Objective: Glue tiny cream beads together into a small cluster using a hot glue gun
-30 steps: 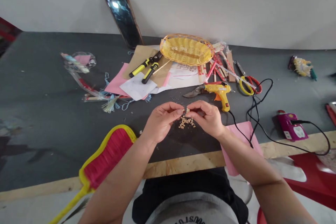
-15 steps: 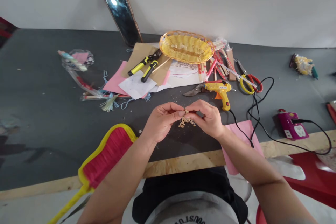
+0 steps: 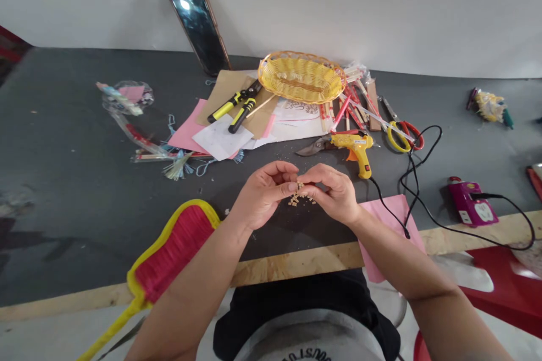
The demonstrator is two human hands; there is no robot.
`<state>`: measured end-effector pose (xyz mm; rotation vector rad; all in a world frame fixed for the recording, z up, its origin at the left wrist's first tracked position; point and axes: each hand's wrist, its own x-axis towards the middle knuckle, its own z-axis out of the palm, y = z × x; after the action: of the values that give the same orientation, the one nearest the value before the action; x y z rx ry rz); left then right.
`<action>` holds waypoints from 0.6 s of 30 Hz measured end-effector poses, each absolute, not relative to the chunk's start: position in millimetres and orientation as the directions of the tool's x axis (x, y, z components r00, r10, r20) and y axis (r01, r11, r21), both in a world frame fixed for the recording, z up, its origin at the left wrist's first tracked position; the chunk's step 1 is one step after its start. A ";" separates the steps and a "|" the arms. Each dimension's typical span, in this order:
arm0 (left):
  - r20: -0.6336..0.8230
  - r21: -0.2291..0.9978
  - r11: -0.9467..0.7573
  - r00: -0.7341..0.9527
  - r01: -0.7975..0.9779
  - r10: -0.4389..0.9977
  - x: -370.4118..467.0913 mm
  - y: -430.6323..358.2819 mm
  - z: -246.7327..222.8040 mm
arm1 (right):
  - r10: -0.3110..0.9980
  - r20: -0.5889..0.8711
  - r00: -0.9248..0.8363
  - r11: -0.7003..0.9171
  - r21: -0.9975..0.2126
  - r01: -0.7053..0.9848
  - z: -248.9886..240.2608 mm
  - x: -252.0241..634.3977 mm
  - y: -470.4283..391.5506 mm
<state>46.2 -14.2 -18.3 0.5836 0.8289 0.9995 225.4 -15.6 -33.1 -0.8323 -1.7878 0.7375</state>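
My left hand [image 3: 267, 192] and my right hand [image 3: 332, 192] meet over the dark tabletop, fingertips almost touching. Each pinches thumb against forefinger on a small beige wooden bit [image 3: 300, 185]; the fingers partly cover it. Just beneath them lies a small pile of similar wooden bits [image 3: 293, 201], partly hidden by my hands. To the right of my right hand a yellow glue gun [image 3: 359, 152] rests on its side, beside pruning shears [image 3: 314, 145] with dark blades. Left of my left forearm is a red fan shape with a yellow fuzzy rim [image 3: 175, 248].
At the back stand a yellow wicker basket [image 3: 302, 79] and a leaning phone [image 3: 199, 28]. Yellow-black pliers [image 3: 237, 104] lie on papers. Scissors [image 3: 400, 134], a black cord [image 3: 410, 175], a purple power box [image 3: 472, 203] and a pink sheet [image 3: 392, 220] are to the right.
My fingertips have shifted slightly around the small wooden bit, and my right fingers sit a little lower over the pile. The other things lie as before.
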 end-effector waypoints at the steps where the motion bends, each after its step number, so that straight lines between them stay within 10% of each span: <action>1: -0.329 0.749 0.440 0.299 -0.495 0.896 46.0 -14.1 -18.4 | 0.816 0.509 -0.275 0.567 -0.798 0.206 -33.3 225.6 -15.8; 18: -0.346 0.750 0.479 0.347 -0.456 0.872 44.9 -15.3 -21.7 | 0.834 0.488 -0.260 0.521 -0.850 0.074 -31.9 225.8 -16.5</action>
<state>44.9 -15.3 -21.7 0.5976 0.8164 0.9301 225.8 -16.5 -31.9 -0.7753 -1.6888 0.8840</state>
